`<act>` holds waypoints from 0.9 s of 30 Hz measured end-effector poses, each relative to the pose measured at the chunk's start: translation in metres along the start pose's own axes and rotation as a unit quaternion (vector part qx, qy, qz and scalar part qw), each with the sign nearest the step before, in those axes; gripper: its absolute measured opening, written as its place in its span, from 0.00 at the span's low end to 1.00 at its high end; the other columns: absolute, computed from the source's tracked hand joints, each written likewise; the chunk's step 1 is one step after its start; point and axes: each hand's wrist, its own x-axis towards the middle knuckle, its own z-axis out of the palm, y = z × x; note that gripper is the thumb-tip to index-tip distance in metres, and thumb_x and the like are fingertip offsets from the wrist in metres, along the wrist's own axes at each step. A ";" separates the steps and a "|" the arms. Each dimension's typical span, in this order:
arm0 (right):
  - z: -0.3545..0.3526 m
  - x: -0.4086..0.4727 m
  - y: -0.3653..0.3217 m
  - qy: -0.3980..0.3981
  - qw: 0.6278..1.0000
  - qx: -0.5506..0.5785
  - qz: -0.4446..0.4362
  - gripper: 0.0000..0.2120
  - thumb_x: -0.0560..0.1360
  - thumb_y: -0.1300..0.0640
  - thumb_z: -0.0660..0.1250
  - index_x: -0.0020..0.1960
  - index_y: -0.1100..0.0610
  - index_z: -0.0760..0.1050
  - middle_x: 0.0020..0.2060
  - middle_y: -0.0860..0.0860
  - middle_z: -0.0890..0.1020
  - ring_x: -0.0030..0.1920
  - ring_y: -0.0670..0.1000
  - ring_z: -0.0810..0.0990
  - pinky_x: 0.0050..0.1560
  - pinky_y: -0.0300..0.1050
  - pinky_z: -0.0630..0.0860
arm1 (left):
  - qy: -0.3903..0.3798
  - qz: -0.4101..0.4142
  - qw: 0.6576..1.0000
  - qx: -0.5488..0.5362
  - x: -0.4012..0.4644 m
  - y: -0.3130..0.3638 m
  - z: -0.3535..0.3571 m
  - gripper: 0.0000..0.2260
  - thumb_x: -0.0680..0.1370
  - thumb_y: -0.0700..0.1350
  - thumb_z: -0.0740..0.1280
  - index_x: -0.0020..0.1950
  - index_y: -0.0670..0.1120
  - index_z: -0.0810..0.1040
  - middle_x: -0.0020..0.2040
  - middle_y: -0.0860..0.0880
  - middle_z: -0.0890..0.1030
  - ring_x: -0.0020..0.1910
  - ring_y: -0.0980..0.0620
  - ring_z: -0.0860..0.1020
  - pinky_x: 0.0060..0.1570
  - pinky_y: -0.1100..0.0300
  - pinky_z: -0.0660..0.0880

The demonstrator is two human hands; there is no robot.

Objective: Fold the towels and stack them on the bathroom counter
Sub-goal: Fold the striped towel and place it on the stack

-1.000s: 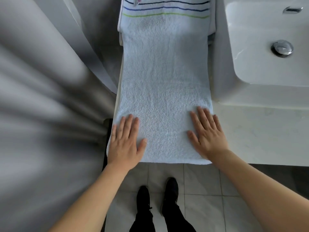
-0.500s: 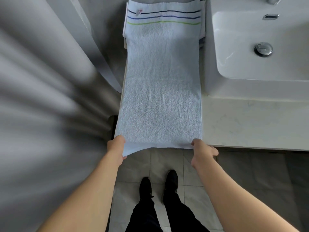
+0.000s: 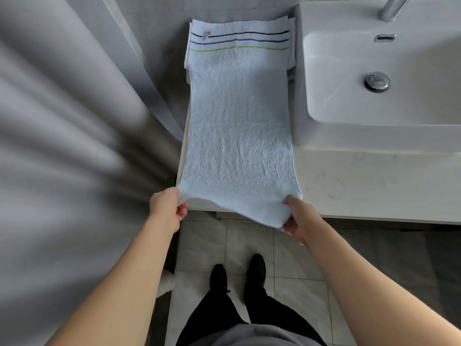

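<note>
A second ago both palms lay flat on the pale blue towel [image 3: 239, 126]; now the left hand [image 3: 167, 209] and right hand [image 3: 298, 218] each pinch a near corner in curled fingers. That near edge is lifted off the worktop [image 3: 369, 181] at frame centre, sagging over the floor, while the striped far end lies flat beside the sink [image 3: 389, 78].

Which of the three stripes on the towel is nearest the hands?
The green stripe. It is the lowest of the three on the towel, below the blue stripe and the dark stripe nearest the far edge.
</note>
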 end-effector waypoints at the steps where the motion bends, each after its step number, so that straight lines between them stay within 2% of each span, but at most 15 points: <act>1: -0.002 -0.005 -0.009 -0.014 1.000 0.027 0.005 0.04 0.75 0.60 0.66 0.47 0.58 0.72 0.43 0.57 0.80 0.38 0.56 0.82 0.29 0.46 0.79 | -0.007 0.017 1.000 -0.008 -0.002 0.010 0.002 0.06 0.79 0.37 0.60 0.51 0.43 0.75 0.36 0.43 0.75 0.19 0.55 0.72 0.22 0.68 0.66; 3: -0.002 -0.014 -0.027 -0.034 0.996 0.081 0.003 0.05 0.75 0.62 0.68 0.48 0.59 0.73 0.42 0.56 0.79 0.37 0.54 0.80 0.26 0.43 0.77 | -0.037 0.040 0.998 -0.034 -0.007 0.029 0.006 0.07 0.79 0.37 0.59 0.50 0.45 0.75 0.35 0.44 0.75 0.21 0.55 0.73 0.23 0.67 0.67; 5: 0.002 -0.021 -0.047 -0.036 0.993 0.110 -0.014 0.05 0.75 0.62 0.70 0.49 0.59 0.74 0.42 0.55 0.78 0.36 0.52 0.77 0.24 0.39 0.75 | -0.081 0.041 0.993 -0.079 -0.014 0.048 0.009 0.06 0.80 0.38 0.60 0.51 0.45 0.76 0.35 0.44 0.80 0.26 0.53 0.79 0.27 0.63 0.73; 7: 0.008 -0.029 -0.069 -0.019 0.989 0.136 -0.044 0.11 0.73 0.61 0.72 0.54 0.58 0.75 0.44 0.54 0.76 0.34 0.51 0.75 0.24 0.37 0.73 | -0.131 0.041 0.983 -0.123 -0.020 0.065 0.013 0.09 0.78 0.35 0.57 0.51 0.43 0.76 0.38 0.44 0.83 0.33 0.50 0.84 0.34 0.59 0.78; 9: 0.016 -0.032 -0.093 -0.001 0.980 0.183 -0.072 0.18 0.72 0.63 0.73 0.59 0.55 0.72 0.42 0.54 0.75 0.26 0.49 0.71 0.24 0.36 0.71 | -0.172 0.056 0.973 -0.145 -0.019 0.081 0.020 0.16 0.73 0.31 0.52 0.53 0.44 0.74 0.45 0.43 0.85 0.43 0.47 0.85 0.44 0.54 0.78; 10: 0.021 -0.034 -0.106 -0.002 0.975 0.206 -0.085 0.18 0.73 0.63 0.72 0.59 0.54 0.71 0.39 0.53 0.75 0.23 0.47 0.69 0.24 0.35 0.71 | -0.184 0.071 0.970 -0.144 -0.017 0.089 0.025 0.19 0.72 0.28 0.51 0.55 0.44 0.73 0.48 0.44 0.85 0.47 0.47 0.85 0.47 0.53 0.77; 12: 0.032 -0.036 -0.131 -0.019 0.967 0.231 -0.103 0.09 0.75 0.64 0.69 0.52 0.57 0.72 0.34 0.52 0.73 0.20 0.46 0.68 0.23 0.35 0.70 | -0.184 0.115 0.971 -0.101 -0.009 0.106 0.037 0.21 0.75 0.25 0.53 0.58 0.45 0.74 0.51 0.46 0.87 0.52 0.48 0.85 0.49 0.54 0.78; 14: 0.045 -0.035 -0.160 -0.040 0.964 0.235 -0.122 0.02 0.77 0.65 0.65 0.47 0.59 0.74 0.33 0.52 0.71 0.24 0.46 0.70 0.25 0.36 0.72 | -0.165 0.168 0.971 -0.027 0.002 0.123 0.053 0.15 0.79 0.30 0.62 0.61 0.45 0.74 0.51 0.48 0.87 0.51 0.50 0.85 0.50 0.56 0.80; 16: 0.057 -0.030 -0.188 -0.059 0.958 0.244 -0.139 0.11 0.76 0.69 0.58 0.52 0.61 0.76 0.37 0.54 0.72 0.31 0.48 0.72 0.33 0.39 0.76 | -0.143 0.201 0.969 0.021 0.018 0.141 0.069 0.11 0.79 0.38 0.69 0.60 0.45 0.77 0.49 0.48 0.87 0.48 0.51 0.86 0.48 0.57 0.80; 17: 0.062 -0.025 -0.203 -0.061 0.956 0.243 -0.153 0.17 0.74 0.72 0.54 0.56 0.61 0.76 0.38 0.55 0.72 0.34 0.49 0.72 0.37 0.39 0.77 | -0.129 0.212 0.968 0.036 0.027 0.151 0.078 0.08 0.79 0.40 0.70 0.57 0.46 0.78 0.47 0.48 0.87 0.46 0.51 0.86 0.46 0.57 0.80; 19: 0.074 -0.012 -0.232 -0.053 0.954 0.212 -0.203 0.24 0.70 0.76 0.51 0.58 0.61 0.75 0.37 0.55 0.72 0.34 0.49 0.71 0.41 0.38 0.77 | -0.098 0.241 0.963 0.067 0.045 0.172 0.096 0.02 0.80 0.44 0.68 0.49 0.47 0.79 0.40 0.50 0.86 0.41 0.51 0.85 0.42 0.58 0.79; 22: 0.092 0.011 -0.271 0.022 0.955 0.039 -0.294 0.11 0.74 0.71 0.60 0.46 0.57 0.76 0.35 0.54 0.74 0.33 0.50 0.72 0.38 0.41 0.74 | -0.060 0.279 0.955 0.085 0.072 0.206 0.123 0.14 0.79 0.51 0.67 0.42 0.41 0.77 0.33 0.50 0.79 0.33 0.53 0.75 0.37 0.57 0.72; 23: 0.097 0.021 -0.284 0.054 0.945 -0.031 -0.322 0.07 0.76 0.66 0.63 0.42 0.57 0.75 0.32 0.54 0.74 0.32 0.51 0.71 0.36 0.44 0.72 | -0.053 0.292 0.952 0.082 0.081 0.217 0.132 0.18 0.78 0.53 0.67 0.42 0.37 0.76 0.35 0.48 0.76 0.34 0.51 0.72 0.37 0.56 0.69; 25: 0.107 0.043 -0.313 0.123 0.913 -0.138 -0.365 0.12 0.77 0.55 0.64 0.37 0.60 0.73 0.30 0.56 0.72 0.33 0.53 0.69 0.35 0.49 0.69 | -0.047 0.319 0.943 0.084 0.098 0.240 0.152 0.21 0.77 0.54 0.66 0.40 0.36 0.73 0.35 0.46 0.73 0.35 0.50 0.69 0.36 0.56 0.65; 27: 0.118 0.062 -0.346 0.182 0.869 -0.200 -0.414 0.17 0.77 0.52 0.62 0.33 0.60 0.68 0.30 0.56 0.70 0.33 0.54 0.68 0.35 0.47 0.66 | -0.055 0.341 0.934 0.092 0.113 0.265 0.173 0.18 0.77 0.53 0.65 0.31 0.46 0.70 0.29 0.49 0.69 0.31 0.53 0.66 0.32 0.59 0.62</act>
